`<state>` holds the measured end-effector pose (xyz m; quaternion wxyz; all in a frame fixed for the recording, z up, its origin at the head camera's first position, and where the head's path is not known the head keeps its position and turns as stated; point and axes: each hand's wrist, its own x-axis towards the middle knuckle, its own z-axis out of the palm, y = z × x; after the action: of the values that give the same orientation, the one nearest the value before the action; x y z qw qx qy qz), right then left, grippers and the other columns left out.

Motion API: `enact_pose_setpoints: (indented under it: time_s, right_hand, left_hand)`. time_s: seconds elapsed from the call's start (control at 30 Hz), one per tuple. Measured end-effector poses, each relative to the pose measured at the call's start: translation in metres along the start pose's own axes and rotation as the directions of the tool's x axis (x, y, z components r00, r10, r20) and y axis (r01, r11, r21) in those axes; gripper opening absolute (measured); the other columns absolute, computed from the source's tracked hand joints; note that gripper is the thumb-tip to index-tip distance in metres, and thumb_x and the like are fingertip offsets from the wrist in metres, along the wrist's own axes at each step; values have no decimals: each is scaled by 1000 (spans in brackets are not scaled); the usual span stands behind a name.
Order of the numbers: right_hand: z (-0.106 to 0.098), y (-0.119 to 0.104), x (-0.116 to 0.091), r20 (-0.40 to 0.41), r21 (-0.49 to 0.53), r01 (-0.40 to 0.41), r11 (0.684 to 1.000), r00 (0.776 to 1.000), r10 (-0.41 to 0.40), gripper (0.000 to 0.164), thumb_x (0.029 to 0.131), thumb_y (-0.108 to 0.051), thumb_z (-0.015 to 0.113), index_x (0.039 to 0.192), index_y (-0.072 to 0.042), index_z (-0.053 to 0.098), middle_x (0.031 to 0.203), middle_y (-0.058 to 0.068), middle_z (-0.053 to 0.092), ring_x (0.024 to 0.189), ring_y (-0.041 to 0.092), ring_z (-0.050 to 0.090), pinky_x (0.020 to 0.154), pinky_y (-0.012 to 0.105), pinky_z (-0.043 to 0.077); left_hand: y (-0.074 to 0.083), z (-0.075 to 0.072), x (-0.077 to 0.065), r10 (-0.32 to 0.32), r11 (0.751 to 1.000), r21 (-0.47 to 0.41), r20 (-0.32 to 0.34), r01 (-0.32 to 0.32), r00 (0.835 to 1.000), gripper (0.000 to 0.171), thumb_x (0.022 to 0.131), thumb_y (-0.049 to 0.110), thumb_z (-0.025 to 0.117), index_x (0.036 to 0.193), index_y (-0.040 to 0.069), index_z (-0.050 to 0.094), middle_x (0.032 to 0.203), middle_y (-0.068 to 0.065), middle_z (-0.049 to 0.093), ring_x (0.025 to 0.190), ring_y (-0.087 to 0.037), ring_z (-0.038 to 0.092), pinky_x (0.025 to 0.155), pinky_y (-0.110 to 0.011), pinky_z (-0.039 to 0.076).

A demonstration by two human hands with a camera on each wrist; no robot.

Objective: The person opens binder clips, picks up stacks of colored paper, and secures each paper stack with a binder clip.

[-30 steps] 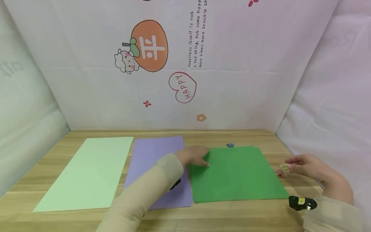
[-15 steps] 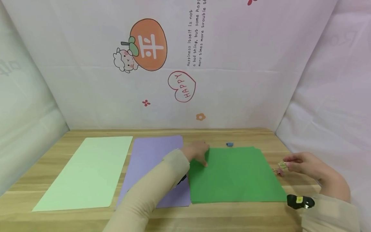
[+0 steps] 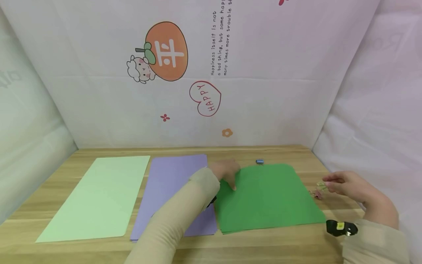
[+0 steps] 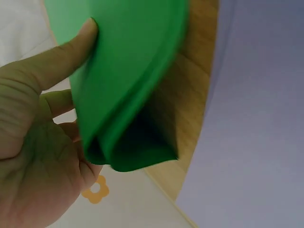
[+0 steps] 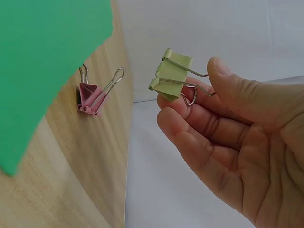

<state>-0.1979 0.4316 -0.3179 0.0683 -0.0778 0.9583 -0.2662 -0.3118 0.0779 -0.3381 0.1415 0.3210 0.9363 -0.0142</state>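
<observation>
Between thumb and fingers, my left hand [image 3: 227,171] grips the far left corner of a stack of green paper [image 3: 270,198]. In the left wrist view the thumb lies on top of the green paper [image 4: 123,42] and its edge curls up off the table. My right hand [image 3: 351,189] is raised beyond the stack's right edge. In the right wrist view it pinches a light green binder clip [image 5: 173,76] by a wire handle, jaws apart from the paper. A pink binder clip [image 5: 90,99] stands on the table beside the green paper.
A stack of purple paper [image 3: 178,179] lies left of the green one, partly under my left sleeve. Farther left lies pale green paper [image 3: 99,198]. A small blue binder clip [image 3: 259,161] sits behind the green stack. White cloth [image 3: 280,106] walls the table's back and sides.
My left hand has moved slightly away and taken hold of the green stack's corner, which now bends upward. The stack has shifted slightly. My right hand stays nearly still with its clip.
</observation>
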Motion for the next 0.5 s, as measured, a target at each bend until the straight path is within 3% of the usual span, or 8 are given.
enact_pose_setpoints:
  time_s: [0.23, 0.37, 0.5]
  right_hand:
    - [0, -1, -1, -8, -15, 10, 1000, 1000, -10, 41, 95, -12, 49, 120, 21, 45, 108, 28, 60, 87, 21, 62, 73, 35, 53]
    - [1, 0, -1, -11, -10, 4, 1000, 1000, -4, 42, 96, -13, 49, 121, 20, 45, 108, 27, 60, 90, 25, 62, 75, 40, 52]
    - [1, 2, 0, -20, -16, 1, 1000, 1000, -1, 43, 95, -15, 51, 121, 19, 46, 109, 26, 60, 90, 24, 61, 74, 36, 52]
  left_hand:
    - [-4, 6, -1, 5, 993, -121, 31, -1, 1000, 60, 74, 36, 77, 121, 12, 48, 119, -1, 54, 111, -16, 53, 94, -28, 44]
    - [-5, 7, -2, 4, 988, -151, 53, 4, 999, 70, 75, 37, 76, 129, 9, 42, 128, -4, 49, 120, -18, 47, 101, -30, 39]
    - [-7, 5, -3, -2, 987, -163, 70, 14, 998, 84, 75, 40, 75, 140, 7, 32, 142, -6, 39, 132, -19, 37, 108, -30, 32]
